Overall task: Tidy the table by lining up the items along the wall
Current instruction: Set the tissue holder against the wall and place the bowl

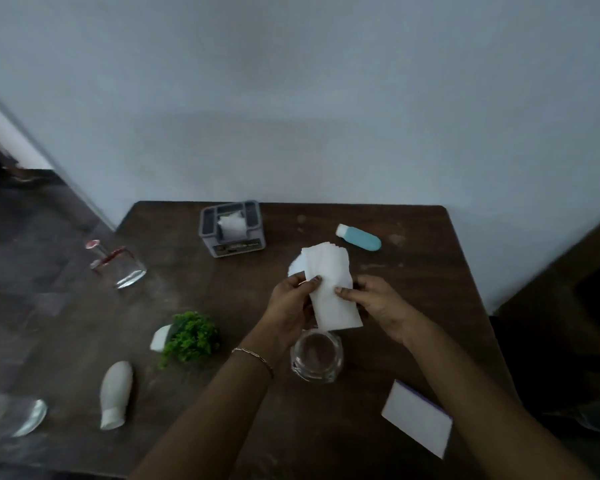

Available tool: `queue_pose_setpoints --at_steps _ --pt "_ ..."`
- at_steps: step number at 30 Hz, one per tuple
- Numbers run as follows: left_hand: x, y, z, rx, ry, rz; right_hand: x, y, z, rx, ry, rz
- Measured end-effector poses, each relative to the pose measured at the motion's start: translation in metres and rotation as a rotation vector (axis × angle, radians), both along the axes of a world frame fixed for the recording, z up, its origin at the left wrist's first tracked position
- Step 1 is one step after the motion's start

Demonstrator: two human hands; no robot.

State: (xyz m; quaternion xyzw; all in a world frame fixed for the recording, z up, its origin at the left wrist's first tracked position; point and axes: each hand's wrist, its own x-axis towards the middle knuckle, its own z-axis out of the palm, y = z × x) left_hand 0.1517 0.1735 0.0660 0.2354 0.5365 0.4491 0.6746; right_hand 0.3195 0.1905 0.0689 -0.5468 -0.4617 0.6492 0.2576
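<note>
White tissues (pixel 329 289) pinched between left hand (pixel 291 303) and right hand (pixel 378 303), mid-table over glass jar (pixel 316 356), well short of the wall (pixel 326 98). Likely slip: loose fanned sheets scattering, or a knock toppling jar.

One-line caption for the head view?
Left hand and right hand hold white tissues near a glass jar on the table.

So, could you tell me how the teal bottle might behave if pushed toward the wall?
The teal bottle lies on its side and looks rounded, so it may roll rather than slide. It appears small and plastic, so probably light and sturdy.
</note>
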Motion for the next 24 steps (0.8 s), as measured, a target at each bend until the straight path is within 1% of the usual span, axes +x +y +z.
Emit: queue_pose_setpoints --at_steps 3,6,9,13,17,22,24 --pt "-0.041 0.006 0.008 0.031 0.125 -0.048 -0.038 0.019 0.011 0.099 -0.006 0.049" --pt "-0.08 0.018 0.016 0.047 0.24 -0.081 -0.076 0.04 0.023 0.21 -0.068 0.1" --pt "-0.114 0.033 0.026 0.115 0.318 -0.026 -0.11 0.064 0.035 0.344 -0.177 0.174" --pt "-0.155 0.065 0.044 0.207 0.462 0.036 -0.15 0.101 0.051 0.497 -0.268 0.235" --pt "-0.192 0.108 0.058 0.28 0.54 0.05 -0.183 0.143 0.062 0.669 -0.42 0.271" --pt "-0.226 0.169 0.06 0.297 0.596 0.023 -0.213 0.195 0.061 0.787 -0.558 0.306" --pt "-0.234 0.189 0.058 0.296 0.605 -0.005 -0.221 0.211 0.057 0.801 -0.608 0.32"
